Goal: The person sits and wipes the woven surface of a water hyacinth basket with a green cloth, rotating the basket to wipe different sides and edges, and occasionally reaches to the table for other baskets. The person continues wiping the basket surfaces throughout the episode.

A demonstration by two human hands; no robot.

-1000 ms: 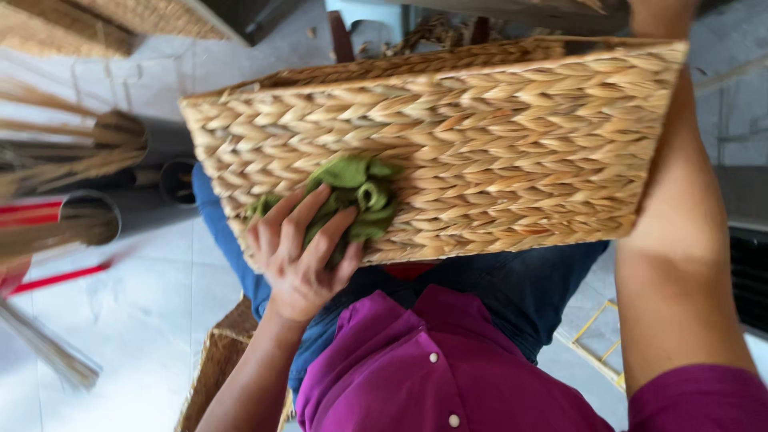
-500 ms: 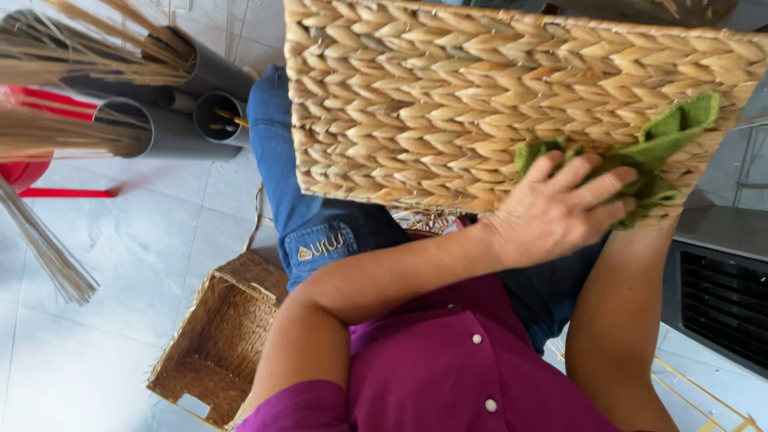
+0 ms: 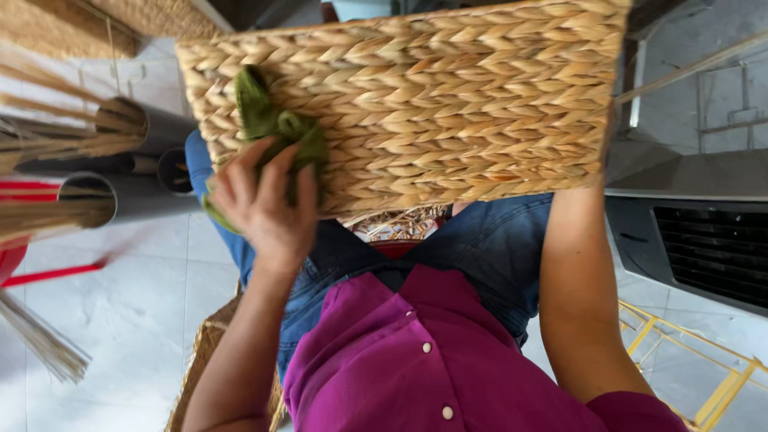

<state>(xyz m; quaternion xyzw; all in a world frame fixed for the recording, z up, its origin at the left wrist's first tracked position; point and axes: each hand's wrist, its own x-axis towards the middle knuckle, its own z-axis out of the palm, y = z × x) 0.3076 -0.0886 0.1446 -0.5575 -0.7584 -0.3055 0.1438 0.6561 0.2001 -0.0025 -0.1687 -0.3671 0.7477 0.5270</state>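
One view only, from the camera on my head, looking down past my lap. I held a rectangular woven basket of pale straw-coloured plaited fibre (image 3: 416, 104) propped on my knees, its side wall turned toward me. My left hand (image 3: 268, 204) was closed loosely around a crumpled green cloth (image 3: 276, 128), pressing it flat against the wall near the left edge. As far as I could judge, wiping was under way: the cloth sat at one end, and most of the weave to the right showed no sign either way. My right forearm (image 3: 580, 304) rose along the right edge, but that hand was hidden behind the basket, so its grip could not be told. My hands were well apart.
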